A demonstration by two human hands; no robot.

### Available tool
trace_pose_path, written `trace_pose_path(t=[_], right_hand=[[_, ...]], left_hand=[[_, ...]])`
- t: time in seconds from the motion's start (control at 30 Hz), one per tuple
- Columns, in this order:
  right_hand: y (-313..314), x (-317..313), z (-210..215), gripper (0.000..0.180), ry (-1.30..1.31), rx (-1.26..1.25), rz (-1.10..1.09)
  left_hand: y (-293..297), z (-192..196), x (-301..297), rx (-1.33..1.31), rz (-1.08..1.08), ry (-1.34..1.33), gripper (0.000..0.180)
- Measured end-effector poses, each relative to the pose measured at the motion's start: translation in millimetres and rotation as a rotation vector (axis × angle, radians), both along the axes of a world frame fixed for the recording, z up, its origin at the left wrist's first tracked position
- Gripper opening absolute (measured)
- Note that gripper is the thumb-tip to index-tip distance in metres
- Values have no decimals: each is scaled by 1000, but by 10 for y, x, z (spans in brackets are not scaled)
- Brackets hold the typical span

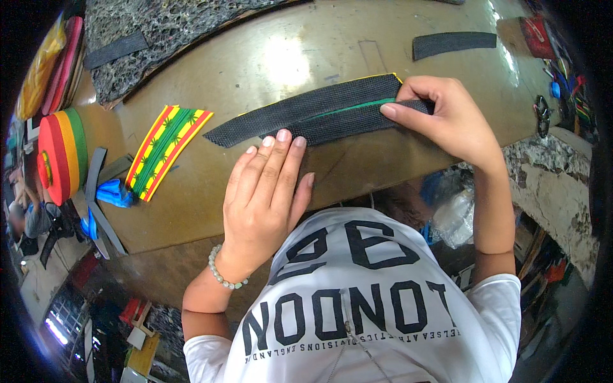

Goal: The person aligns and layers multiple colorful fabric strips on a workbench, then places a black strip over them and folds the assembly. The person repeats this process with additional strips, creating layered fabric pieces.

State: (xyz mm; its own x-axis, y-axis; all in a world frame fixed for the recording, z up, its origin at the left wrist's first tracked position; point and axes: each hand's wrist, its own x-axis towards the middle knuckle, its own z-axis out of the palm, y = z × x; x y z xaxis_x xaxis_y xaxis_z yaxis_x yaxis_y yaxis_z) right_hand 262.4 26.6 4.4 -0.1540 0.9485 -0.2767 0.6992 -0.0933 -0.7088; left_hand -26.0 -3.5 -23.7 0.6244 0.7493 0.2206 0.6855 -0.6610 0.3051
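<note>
Two black woven webbing strips (pixel 306 105) lie lengthwise side by side on the table. A narrow green line shows between them, and a yellow edge peeks out along the far side. My right hand (pixel 447 115) pinches the right end of the nearer black webbing strip (pixel 357 129) between thumb and fingers. Flat on that strip's left end rest the fingertips of my left hand (pixel 265 179), stretched out and holding nothing. To the left lies a short yellow, red and green patterned strip (pixel 169 153) with dark leaf shapes.
A roll of red, yellow and green webbing (pixel 62 156) stands at the table's left edge, near black strips (pixel 96 175) and a blue bundle (pixel 115 193). A rough dark slab (pixel 172 45) covers the far left. Another black strip (pixel 453 45) lies far right.
</note>
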Motion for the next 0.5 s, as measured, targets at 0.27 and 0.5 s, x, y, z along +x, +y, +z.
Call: trace_pose_path(t=[0.27, 0.5], right_hand=[[10, -3, -64, 39, -65, 44, 11], [8, -27, -39, 35, -93, 64, 20]], left_hand=[[-17, -32, -13, 3, 3, -13, 45], [-10, -29, -8, 8, -1, -8, 41]])
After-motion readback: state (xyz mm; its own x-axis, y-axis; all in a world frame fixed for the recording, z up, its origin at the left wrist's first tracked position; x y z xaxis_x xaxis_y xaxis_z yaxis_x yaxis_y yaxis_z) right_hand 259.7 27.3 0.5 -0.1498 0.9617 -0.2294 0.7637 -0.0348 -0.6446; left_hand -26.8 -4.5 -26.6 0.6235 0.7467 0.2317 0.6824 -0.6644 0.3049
